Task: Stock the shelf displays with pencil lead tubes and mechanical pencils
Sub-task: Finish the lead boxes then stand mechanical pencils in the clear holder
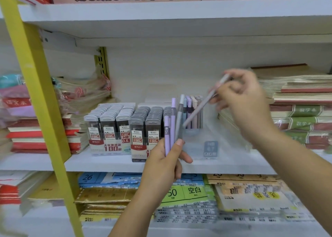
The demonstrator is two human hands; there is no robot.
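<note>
Across the middle of the frame runs a white shelf [107,163], crossed on the left by a slanting yellow post [36,78]. Stacks of notebooks [298,96] fill its right end and more stacks [32,136] fill its left end. Along the bottom of the frame lie flat packs of paper [251,197].

At centre left on the shelf stand two display boxes of lead tubes, both packed in rows: a light-capped box [109,127] and, right against it, a dark-capped box [147,127]. Just right of them stands a clear plastic box [201,147] with a cluster of pastel pencils [193,109] upright at its back.

The left hand [165,166], at lower centre in front of the dark-capped box, grips a small bunch of pencils [172,122], purple and grey, pointing up. The right hand [242,102], blurred at centre right above the clear plastic box, pinches a single pencil [201,111]. It slants down to the left and its lower end is close to the bunch; whether that end is inside the box cannot be told.
</note>
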